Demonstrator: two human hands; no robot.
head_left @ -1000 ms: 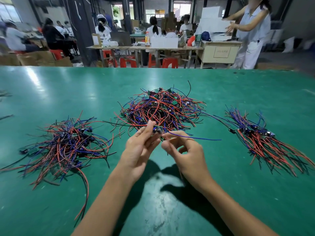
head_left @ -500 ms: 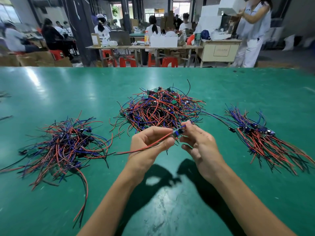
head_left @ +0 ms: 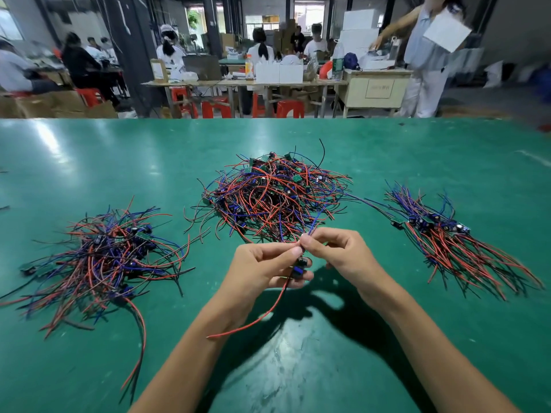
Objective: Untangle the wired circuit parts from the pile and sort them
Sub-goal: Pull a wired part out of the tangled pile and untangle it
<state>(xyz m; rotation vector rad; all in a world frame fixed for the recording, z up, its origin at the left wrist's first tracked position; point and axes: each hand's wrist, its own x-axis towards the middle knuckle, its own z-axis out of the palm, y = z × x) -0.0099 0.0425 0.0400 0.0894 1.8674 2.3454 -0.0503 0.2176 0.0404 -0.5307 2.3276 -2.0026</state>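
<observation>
A tangled pile [head_left: 274, 195] of red, blue and black wired circuit parts lies at the middle of the green table [head_left: 89, 156]. Just in front of it my left hand [head_left: 262, 272] grips one wired circuit part [head_left: 299, 268], whose red and black wires hang down toward me. My right hand [head_left: 337, 251] pinches that part's upper wires, fingertip to fingertip with the left. A loose heap of parts [head_left: 110, 257] lies at the left. A bundle [head_left: 447, 236] with its wires combed one way lies at the right.
Beyond the table's far edge stand wooden work tables [head_left: 244, 84], red stools [head_left: 214, 107] and several seated people. A standing person [head_left: 429, 55] holds a white sheet at the back right. Bare green surface lies between the piles and in front of my arms.
Both hands have drawn back a little toward me with the part. The part has turned, so its red wire now hangs down instead of pointing left.
</observation>
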